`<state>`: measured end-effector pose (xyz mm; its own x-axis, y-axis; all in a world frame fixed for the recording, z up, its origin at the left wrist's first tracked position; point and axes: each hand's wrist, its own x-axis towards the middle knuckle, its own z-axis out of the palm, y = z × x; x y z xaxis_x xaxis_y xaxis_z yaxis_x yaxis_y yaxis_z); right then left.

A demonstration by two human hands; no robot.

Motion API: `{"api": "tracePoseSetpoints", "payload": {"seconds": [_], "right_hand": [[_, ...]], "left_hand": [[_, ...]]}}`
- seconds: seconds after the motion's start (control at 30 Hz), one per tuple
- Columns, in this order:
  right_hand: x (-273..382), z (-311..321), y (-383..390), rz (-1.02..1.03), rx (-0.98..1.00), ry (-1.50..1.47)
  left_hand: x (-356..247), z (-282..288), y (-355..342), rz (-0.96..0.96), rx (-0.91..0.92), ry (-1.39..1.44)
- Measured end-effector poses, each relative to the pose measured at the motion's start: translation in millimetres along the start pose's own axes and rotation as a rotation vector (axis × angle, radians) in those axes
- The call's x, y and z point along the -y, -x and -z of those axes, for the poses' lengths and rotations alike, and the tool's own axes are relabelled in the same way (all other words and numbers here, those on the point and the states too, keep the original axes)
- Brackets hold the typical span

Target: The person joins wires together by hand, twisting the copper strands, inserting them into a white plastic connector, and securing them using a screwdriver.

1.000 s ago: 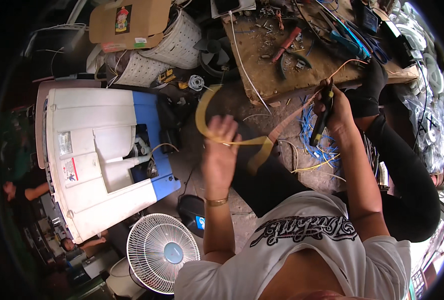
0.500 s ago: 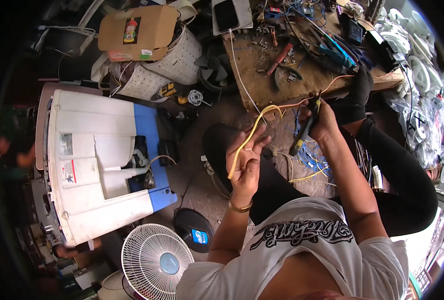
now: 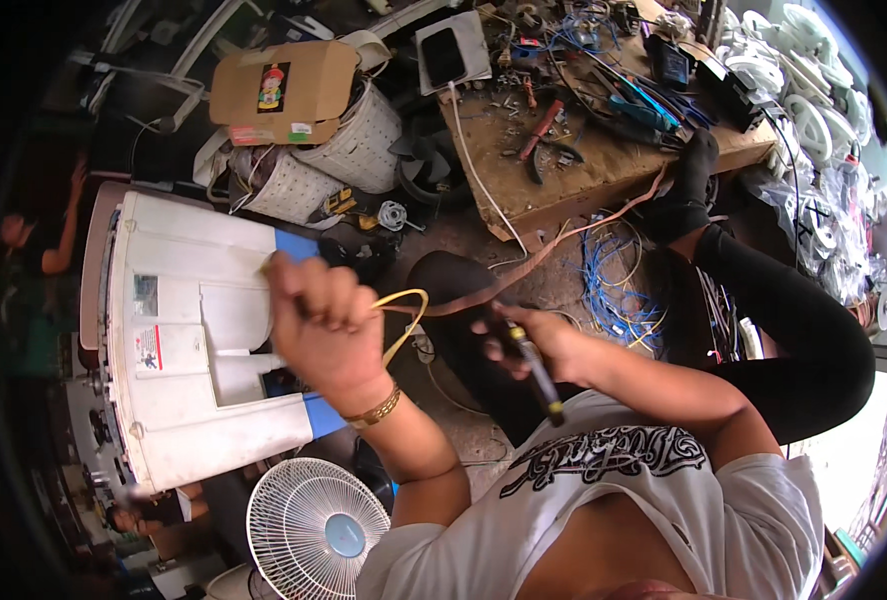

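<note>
My left hand (image 3: 329, 318) is closed in a fist around a yellow wire (image 3: 404, 297), which loops out beside the wrist. A thin reddish-brown strip (image 3: 549, 248), like cable sheath or bare copper, runs from near that wire up to my dark-socked foot (image 3: 697, 170) at the workbench edge. In my right hand (image 3: 554, 345) is a pair of pliers (image 3: 534, 365) with black-and-yellow handles pointing down toward my shirt; their jaws are hidden. Whether the right fingers also touch the strip, I cannot tell.
A wooden workbench (image 3: 484, 150) with tools and screws stands ahead. Blue wires (image 3: 609, 275) lie on the floor. To the left are a white-and-blue appliance body (image 3: 164, 430) and a fan (image 3: 314, 525). White plastic parts (image 3: 814, 60) are piled at the right.
My left hand has swung left and closed into a fist, drawing the yellow wire along. The right hand has come down and left with the pliers, and the strip now stretches longer from the foot.
</note>
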<state>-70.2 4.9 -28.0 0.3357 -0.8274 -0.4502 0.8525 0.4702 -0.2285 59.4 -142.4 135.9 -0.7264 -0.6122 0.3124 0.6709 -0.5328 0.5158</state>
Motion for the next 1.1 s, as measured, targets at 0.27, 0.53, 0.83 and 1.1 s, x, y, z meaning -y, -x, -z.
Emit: {"api": "tracePoseSetpoints", "payload": {"seconds": [0.27,0.53,0.83,1.1], "right_hand": [[57.1,-37.0,124.4,0.744,-0.311,0.723],[97.2,-111.4,158.1,1.15,-0.264,1.127],[75.7,-109.1,105.6,0.903,0.077,1.28],[70.2,-79.7,132.3,0.851,-0.177,1.226]], "left_hand": [[-75.4,-0.4,48.7,0.167,0.081,-0.259],[-146.0,-57.1,64.2,0.207,0.117,-0.384],[49.6,-16.6,38.1,0.884,0.17,-0.184],[81.5,-10.2,41.9,0.777,0.203,-0.183]]}}
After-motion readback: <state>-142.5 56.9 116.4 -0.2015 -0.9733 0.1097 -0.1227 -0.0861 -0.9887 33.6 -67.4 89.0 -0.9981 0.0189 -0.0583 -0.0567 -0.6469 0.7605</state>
